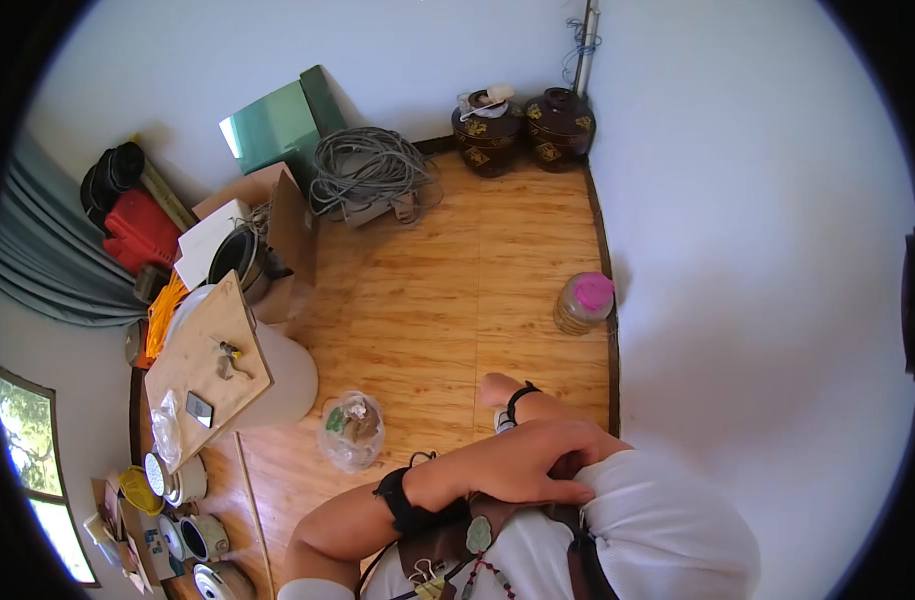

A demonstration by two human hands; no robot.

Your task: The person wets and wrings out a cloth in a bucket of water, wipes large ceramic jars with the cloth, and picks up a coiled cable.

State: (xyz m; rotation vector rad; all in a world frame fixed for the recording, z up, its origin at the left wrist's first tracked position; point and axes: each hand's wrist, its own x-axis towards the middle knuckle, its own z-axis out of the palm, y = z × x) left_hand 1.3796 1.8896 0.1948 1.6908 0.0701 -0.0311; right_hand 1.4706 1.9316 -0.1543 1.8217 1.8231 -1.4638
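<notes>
My left hand (533, 462) reaches across my body, a black band on its wrist. Its thumb and fingers close on the white sleeve (667, 520) at my right arm, near the elbow. My right hand (497, 389) is held out over the floor in a rounded fist, with a thin black band at the wrist; nothing shows in it. Below the left hand, a green pendant (478, 535) on a beaded cord hangs against brown straps on my chest. Part of a shoe (503, 421) shows under the right wrist.
A pink-lidded jar (584, 303) stands by the right wall. Two dark urns (489, 140) fill the far corner, beside a coiled cable (367, 170). Leftward are a wooden board (212, 365) on a white bucket (289, 378), a plastic bag (352, 430) and several pots (205, 538).
</notes>
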